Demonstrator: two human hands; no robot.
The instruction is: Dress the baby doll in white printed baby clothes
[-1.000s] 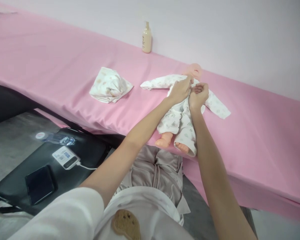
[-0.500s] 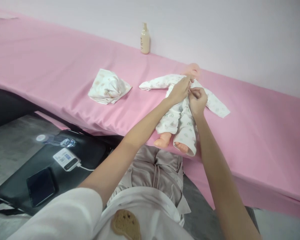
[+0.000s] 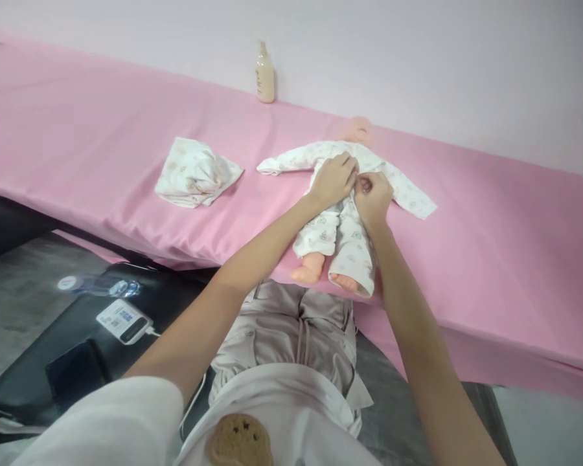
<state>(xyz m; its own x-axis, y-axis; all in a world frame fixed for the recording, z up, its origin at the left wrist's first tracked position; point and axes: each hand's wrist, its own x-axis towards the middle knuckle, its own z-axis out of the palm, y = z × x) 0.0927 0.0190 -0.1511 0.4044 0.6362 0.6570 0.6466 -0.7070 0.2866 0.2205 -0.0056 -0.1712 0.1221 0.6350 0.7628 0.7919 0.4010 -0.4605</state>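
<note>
A baby doll lies on its back on the pink-covered table, dressed in a white printed romper with sleeves spread to both sides and bare feet toward me. My left hand and my right hand meet over the doll's chest. Both are closed, pinching the front of the romper where its two edges come together.
A crumpled white printed cloth lies left of the doll. A cream pump bottle stands at the table's back edge by the wall. Below left, a black seat holds a phone, a power bank and a plastic bottle.
Both hands have slid a little down the romper front, from the doll's neck to its chest. The view has shifted slightly.
</note>
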